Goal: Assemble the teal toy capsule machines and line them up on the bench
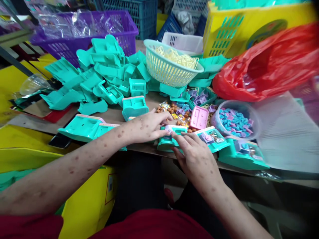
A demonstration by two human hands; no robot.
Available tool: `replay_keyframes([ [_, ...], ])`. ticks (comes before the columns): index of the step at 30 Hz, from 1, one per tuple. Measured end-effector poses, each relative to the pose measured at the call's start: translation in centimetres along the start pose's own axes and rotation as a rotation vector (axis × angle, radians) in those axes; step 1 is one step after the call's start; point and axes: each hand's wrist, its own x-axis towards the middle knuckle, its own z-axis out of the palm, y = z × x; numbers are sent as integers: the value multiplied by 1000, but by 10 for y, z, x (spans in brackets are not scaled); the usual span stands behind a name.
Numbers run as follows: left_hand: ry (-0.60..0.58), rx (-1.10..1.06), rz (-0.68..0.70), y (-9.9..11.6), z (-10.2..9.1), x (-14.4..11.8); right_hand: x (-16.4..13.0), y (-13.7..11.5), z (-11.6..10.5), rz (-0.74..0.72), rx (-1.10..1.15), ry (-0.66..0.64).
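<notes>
A counter (37, 116) crowded with toy parts carries, at the back, a purple basket (124, 31) of clear blister shells, a yellow crate (224, 36) and a red plastic bag (271, 66). In front of these lies a big heap of bare teal shells (99, 76), beside a pale round basket (169, 69) of cream pieces. To the right stands a clear tub (235, 121) of small blue and pink bits, with a pink tray piece (198, 118) just beside it.

Along the near edge, right of the hands, two fitted teal units (229, 146) sit finished by the look of them, while the heap suggests most of the work is left.

The teal toy base (167, 141) lies at the counter's front edge between both hands. The left hand (147, 127) rests on it, fingers (161, 132) curled and pinching a small pale part against its top. The right hand (196, 157) touches its near side, fingers (180, 139) extended and pressing, gripping nothing
</notes>
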Motion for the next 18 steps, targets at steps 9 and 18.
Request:
replay_keyframes([
  [9, 146, 239, 82, 15, 28, -37, 3, 3, 1, 0, 60, -11],
  [18, 88, 297, 129, 2, 27, -31, 8, -2, -3, 4, -42, -26],
])
